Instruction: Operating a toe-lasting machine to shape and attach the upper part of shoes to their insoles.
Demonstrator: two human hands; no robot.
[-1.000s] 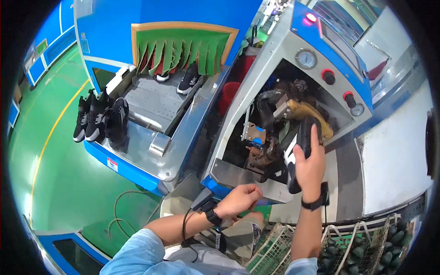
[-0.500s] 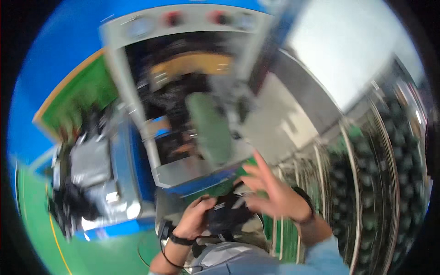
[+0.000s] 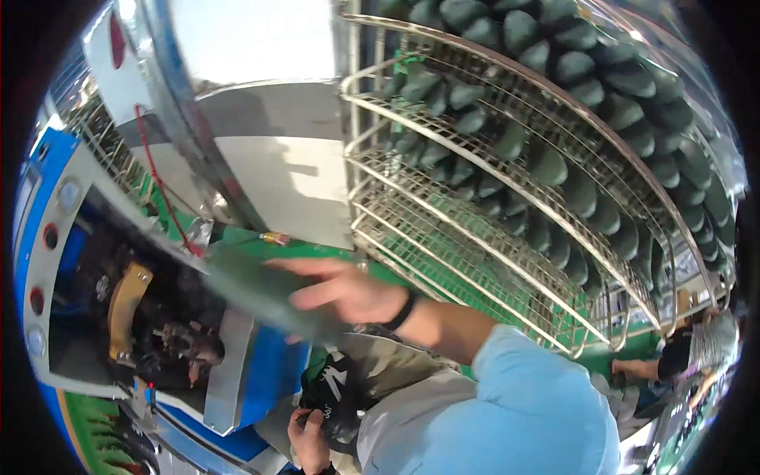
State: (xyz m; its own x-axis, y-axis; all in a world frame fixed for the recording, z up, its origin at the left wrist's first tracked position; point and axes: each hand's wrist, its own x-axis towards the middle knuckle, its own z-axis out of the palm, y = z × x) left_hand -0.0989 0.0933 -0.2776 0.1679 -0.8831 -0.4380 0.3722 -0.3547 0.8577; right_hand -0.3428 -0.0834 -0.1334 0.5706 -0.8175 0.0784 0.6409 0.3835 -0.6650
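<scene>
My right hand (image 3: 348, 293) is closed on a dark green shoe last (image 3: 261, 289), which is smeared by motion and lies level in front of the machine. A black band circles that wrist. Low in the picture, close to my body, my left hand (image 3: 310, 437) grips a black shoe upper (image 3: 336, 400) with white markings; part of the upper is hidden by the fingers. The blue and white machine (image 3: 269, 356) stands to the left, with a yellow curved pad (image 3: 129, 313) inside its dark opening.
A wire rack (image 3: 475, 245) fills the right side, its upper shelves holding several green shoe lasts (image 3: 546, 166). A white and grey panel (image 3: 277, 174) stands behind the machine. A red cord (image 3: 158, 186) hangs near it. At far right is another person's arm (image 3: 641, 369).
My view has swung right, toward the rack. The green last, earlier at the machine, is now in my right hand, which was open. My left hand still holds the black upper.
</scene>
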